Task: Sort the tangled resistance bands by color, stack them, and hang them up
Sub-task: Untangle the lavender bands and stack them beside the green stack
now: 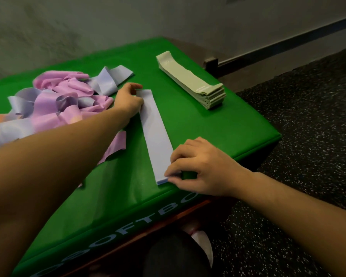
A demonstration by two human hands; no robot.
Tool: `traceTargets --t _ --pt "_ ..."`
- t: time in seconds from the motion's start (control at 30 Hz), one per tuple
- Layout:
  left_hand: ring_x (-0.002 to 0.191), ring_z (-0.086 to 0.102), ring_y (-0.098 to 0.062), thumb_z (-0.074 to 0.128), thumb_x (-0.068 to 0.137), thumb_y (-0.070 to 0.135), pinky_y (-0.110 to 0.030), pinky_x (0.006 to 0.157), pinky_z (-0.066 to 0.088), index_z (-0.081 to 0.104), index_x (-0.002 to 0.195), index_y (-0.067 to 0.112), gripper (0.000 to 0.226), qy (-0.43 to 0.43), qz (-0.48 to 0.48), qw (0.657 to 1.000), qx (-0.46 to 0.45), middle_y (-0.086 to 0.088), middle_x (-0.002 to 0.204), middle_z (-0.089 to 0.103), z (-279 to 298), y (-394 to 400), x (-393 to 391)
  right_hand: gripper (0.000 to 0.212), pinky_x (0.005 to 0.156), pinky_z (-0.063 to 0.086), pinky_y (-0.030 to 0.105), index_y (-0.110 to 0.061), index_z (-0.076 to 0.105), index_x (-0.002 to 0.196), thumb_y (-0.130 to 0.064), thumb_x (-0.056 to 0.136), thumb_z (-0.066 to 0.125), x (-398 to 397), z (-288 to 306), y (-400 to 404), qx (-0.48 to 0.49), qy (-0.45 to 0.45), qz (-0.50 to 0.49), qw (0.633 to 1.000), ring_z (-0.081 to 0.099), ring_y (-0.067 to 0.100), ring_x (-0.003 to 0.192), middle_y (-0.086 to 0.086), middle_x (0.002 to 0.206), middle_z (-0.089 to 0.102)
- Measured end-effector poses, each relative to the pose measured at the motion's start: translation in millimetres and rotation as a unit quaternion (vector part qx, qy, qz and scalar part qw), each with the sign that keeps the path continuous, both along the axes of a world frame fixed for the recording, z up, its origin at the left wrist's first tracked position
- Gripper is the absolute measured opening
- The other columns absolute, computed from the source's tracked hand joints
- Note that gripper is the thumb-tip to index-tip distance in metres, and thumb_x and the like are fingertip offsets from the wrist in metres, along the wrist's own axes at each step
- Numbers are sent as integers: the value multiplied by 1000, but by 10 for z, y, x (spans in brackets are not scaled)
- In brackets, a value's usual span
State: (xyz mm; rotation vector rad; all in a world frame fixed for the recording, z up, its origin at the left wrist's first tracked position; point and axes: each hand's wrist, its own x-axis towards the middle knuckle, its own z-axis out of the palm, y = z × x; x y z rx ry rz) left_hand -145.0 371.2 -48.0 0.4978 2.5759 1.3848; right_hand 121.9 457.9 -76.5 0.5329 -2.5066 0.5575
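Head camera looks down on a green padded box [188, 120] whose top carries, left of the far grip, a tangled heap of pink and lavender bands [54, 100], and right of it, well apart, a neat stack of pale green bands [190, 79]. Between the two grips lies a flat, smooth lavender-blue band stack [155, 134], matte and straight-edged. The left hand [129, 100] pinches its far end with curled fingers, and the right hand [202, 166] pinches its near corner.
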Motion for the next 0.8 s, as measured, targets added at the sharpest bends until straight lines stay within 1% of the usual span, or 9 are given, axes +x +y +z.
traceTargets --t 0.07,0.17,0.27,0.33,0.4,0.5,0.6,0.7,0.8 --pt "92 64 -18 55 86 -7 -24 67 56 57 128 22 51 31 -6 999 -16 -2 138 48 -9 3 -5 11 69 42 39 -25 77 93 -33 89 70 5 -12 -5 -10 -14 -2 1000 56 13 80 -5 92 65" --pt "105 61 -23 61 89 -1 -26 81 56 56 129 23 47 46 -10 998 -34 -4 145 36 43 -32 6 12 71 44 40 -25 77 95 -34 87 73 12 -7 -17 -34 -38 -10 999 56 13 83 -6 94 64" --pt "115 58 -24 62 93 7 -21 82 50 59 126 21 36 76 -31 996 -19 -4 140 43 151 -133 63 19 80 47 42 -25 75 100 -38 88 70 18 84 -32 -94 -70 -24 993 58 12 91 -8 99 64" --pt "116 58 -25 61 94 10 -26 84 49 61 119 22 28 104 -54 993 -8 -4 134 51 247 -247 123 19 86 46 40 -24 73 102 -37 90 65 -1 177 -60 -120 -75 -34 989 59 12 93 -9 99 64" --pt "111 61 -25 61 95 12 -31 83 52 62 114 25 23 128 -79 989 -3 -3 131 55 340 -394 202 18 85 46 37 -21 74 100 -33 91 63 -40 252 -110 -135 -67 -46 988 59 12 90 -10 97 66" --pt "102 61 -16 60 96 12 -29 85 51 63 113 22 20 157 -114 981 1 -4 127 58 440 -725 368 17 80 48 34 -19 73 98 -30 91 62 -111 332 -229 -156 -72 -61 983 59 12 87 -11 94 68" --pt "83 59 -9 61 95 12 -23 77 48 62 106 24 17 194 -121 974 -1 0 116 63 498 -1193 552 16 79 44 19 -21 73 99 -28 91 61 -189 415 -444 -161 -95 -62 981 58 8 87 -9 94 68" --pt "83 57 -3 62 93 10 -12 70 44 63 104 21 16 216 -116 969 -24 5 108 63 471 -1713 721 17 76 36 8 -21 73 99 -24 88 61 -305 480 -694 -165 -108 -59 979 57 3 85 -7 92 68" --pt "92 59 -14 64 89 12 -28 84 49 66 102 20 16 256 -107 960 -48 2 102 64 381 -2238 815 16 73 35 4 -18 74 99 -19 88 63 -423 537 -941 -169 -130 -45 976 58 5 84 -9 91 65"
